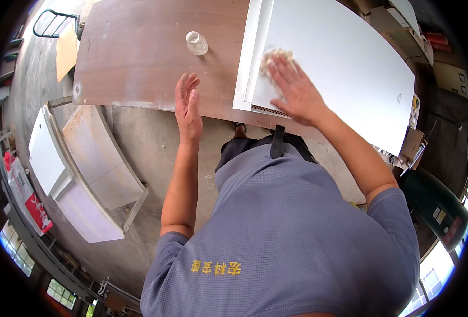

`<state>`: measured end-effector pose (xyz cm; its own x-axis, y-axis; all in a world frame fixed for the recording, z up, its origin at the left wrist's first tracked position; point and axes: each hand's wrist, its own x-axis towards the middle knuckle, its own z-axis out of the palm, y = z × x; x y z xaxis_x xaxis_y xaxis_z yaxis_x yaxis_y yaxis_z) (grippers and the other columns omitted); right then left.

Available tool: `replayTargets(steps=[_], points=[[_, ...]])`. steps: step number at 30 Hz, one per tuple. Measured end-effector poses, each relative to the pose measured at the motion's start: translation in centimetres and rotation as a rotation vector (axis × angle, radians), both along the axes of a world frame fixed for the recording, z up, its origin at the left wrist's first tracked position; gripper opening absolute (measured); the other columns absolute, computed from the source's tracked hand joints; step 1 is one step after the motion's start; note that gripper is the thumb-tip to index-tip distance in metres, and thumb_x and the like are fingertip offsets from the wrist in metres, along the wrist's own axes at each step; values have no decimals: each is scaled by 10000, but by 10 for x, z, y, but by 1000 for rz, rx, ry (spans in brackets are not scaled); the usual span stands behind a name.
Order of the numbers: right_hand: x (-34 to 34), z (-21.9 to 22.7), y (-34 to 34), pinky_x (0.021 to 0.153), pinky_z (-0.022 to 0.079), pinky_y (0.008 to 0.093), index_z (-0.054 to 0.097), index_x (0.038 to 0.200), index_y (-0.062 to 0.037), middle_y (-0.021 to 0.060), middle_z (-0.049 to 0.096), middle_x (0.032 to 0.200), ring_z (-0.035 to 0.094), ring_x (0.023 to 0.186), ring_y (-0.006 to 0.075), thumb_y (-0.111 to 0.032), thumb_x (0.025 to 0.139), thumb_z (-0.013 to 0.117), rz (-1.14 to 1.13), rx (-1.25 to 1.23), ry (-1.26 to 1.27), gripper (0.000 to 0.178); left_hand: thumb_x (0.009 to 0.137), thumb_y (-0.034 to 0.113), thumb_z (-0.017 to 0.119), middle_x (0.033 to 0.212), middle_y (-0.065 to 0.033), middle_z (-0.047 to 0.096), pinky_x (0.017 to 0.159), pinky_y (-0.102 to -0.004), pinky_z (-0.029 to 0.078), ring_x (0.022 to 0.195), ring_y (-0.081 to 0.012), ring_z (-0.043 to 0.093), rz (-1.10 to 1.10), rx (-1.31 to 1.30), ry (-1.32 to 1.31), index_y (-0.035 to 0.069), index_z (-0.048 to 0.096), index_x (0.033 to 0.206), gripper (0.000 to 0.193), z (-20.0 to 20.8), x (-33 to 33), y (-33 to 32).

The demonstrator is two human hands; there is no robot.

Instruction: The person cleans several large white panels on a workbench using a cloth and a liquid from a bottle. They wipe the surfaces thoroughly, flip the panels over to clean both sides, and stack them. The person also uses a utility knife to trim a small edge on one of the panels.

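On white panel | pale wad | partly under right grip

A brown bench carries a clear jar beyond the left fingers and a white panel beneath the right fingers.

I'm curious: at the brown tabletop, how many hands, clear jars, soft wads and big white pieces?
Bare hands (left hand, right hand): 2
Clear glass-like jar: 1
Crumpled cream wad: 1
Large white flat-topped piece: 1
Total: 5
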<state>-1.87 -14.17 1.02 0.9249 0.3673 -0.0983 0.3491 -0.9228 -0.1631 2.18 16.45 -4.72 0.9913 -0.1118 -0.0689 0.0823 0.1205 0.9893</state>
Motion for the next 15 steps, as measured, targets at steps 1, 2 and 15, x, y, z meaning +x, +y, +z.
replayTargets(steps=[1, 2, 15], points=[[22, -1, -9, 1314, 105, 442, 248, 1636, -42, 142, 222, 1718, 168, 1603, 269, -531, 1042, 462, -107, -43, -59, 798, 1086, 182, 495, 1506, -152, 515, 1176, -405, 347, 1370, -262, 500, -3, -10, -8, 15, 382, 1552, 508, 0, 3, -1], [23, -5, 1, 1314, 108, 442, 261, 1633, -45, 141, 224, 1718, 172, 1602, 265, -536, 1038, 469, -128, -45, -85, 799, 1089, 186, 492, 1503, -149, 518, 1173, -399, 350, 1364, -258, 505, -15, 3, 2, 14, 384, 1550, 504, -1, 4, -2], [-24, 2, 67, 1318, 130, 429, 282, 1636, -75, 106, 231, 1720, 177, 1601, 253, -559, 992, 557, 158, 42, 33, 851, 1112, 280, 464, 1473, -154, 548, 1155, -413, 380, 1330, -263, 545, 10, 39, 45, 7, 429, 1523, 494, -9, -9, -4]])
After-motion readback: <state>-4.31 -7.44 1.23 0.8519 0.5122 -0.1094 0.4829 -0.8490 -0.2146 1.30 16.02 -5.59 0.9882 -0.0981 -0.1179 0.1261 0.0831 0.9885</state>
